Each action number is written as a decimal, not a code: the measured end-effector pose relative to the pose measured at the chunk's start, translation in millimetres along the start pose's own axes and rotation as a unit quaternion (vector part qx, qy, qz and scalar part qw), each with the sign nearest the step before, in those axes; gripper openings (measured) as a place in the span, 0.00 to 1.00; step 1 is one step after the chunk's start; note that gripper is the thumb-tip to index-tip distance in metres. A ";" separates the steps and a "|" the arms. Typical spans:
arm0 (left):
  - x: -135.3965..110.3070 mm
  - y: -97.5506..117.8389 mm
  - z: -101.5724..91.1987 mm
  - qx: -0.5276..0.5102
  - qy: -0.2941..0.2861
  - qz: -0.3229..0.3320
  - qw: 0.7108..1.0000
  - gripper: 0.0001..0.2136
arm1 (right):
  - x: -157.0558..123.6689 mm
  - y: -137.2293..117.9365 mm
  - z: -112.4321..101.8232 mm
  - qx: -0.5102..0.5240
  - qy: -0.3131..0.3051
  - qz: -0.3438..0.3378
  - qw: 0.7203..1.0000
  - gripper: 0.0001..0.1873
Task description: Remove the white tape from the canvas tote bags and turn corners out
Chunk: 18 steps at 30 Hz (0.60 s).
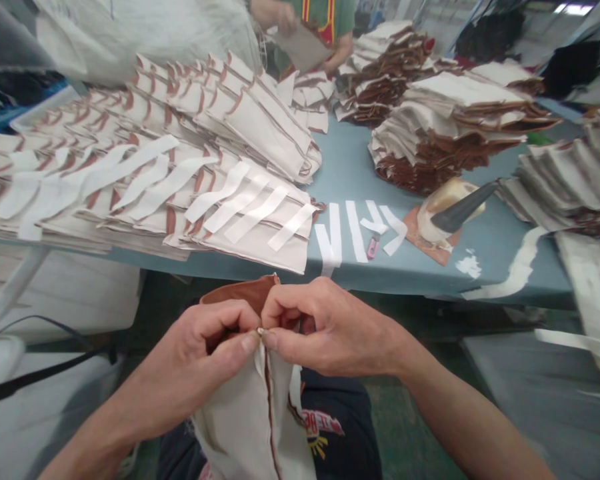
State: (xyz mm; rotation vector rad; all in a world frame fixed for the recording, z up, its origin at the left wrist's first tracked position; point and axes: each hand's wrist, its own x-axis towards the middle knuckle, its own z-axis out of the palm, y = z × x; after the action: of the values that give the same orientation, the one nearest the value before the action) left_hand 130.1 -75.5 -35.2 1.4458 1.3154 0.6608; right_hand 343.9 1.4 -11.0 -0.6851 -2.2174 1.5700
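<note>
Being pinched by left hand (207, 350) and right hand (327, 327), near front edge of bench (347, 163): cream piece (237, 417); seam (269, 400) apparently being worked, steady pinch likely being needed next.

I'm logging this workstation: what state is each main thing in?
Left hand: pinching cream piece
Right hand: pinching cream piece
Cream piece: held, pinched at seam
White strips: spread out, some across stacked pieces
Stacked pieces: overlapping
Dark tapered item: tilted
Pink item: lying among white strips
</note>
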 end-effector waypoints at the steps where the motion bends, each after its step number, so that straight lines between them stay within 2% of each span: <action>1: -0.3 1.6 0.5 0.004 0.002 0.000 1.000 0.14 | -0.4 -0.6 0.4 -0.003 0.005 0.002 1.000 0.07; 6: 0.4 4.3 4.4 0.006 0.038 0.023 0.999 0.12 | -0.7 2.9 0.4 0.023 0.002 0.013 1.000 0.07; 11: 2.1 4.6 3.6 0.003 0.034 0.014 0.999 0.12 | -0.1 7.4 -3.1 0.063 -0.025 0.029 0.997 0.09; 18: 0.8 5.2 4.6 0.010 0.045 0.037 0.998 0.12 | 2.6 -1.5 -7.8 0.026 -0.031 0.025 0.999 0.11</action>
State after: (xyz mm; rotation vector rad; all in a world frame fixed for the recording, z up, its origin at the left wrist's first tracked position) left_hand 136.3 -75.6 -32.1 1.5027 1.3468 0.7716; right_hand 345.6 8.5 -7.0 -0.6898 -2.2099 1.6893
